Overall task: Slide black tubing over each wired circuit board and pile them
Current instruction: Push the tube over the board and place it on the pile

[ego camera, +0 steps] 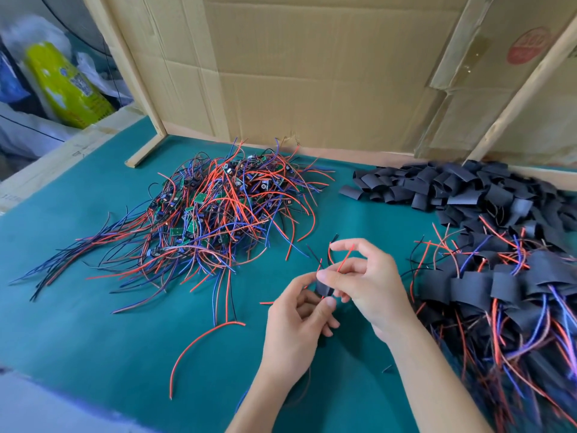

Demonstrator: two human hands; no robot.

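At lower centre of the frame, the left hand pinched a black tubing piece while the right hand gripped its red wire, threading it. The loose leads could have snagged on the tube mouth and buckled, stalling the board inside.

Bright, even daylight all over, soft and diffuse, no hard glare anywhere. The green surface reads flat and evenly lit, and only faint, soft shadows sit under the hands and the wire pile. The centre is fairly sharp; wires show crisp. Out toward the edges it smears: the near left corner is a blurred grey mass, the far left clutter is soft. Wide-angle bending shows too, the wooden posts leaning and the cardboard edges bowed.
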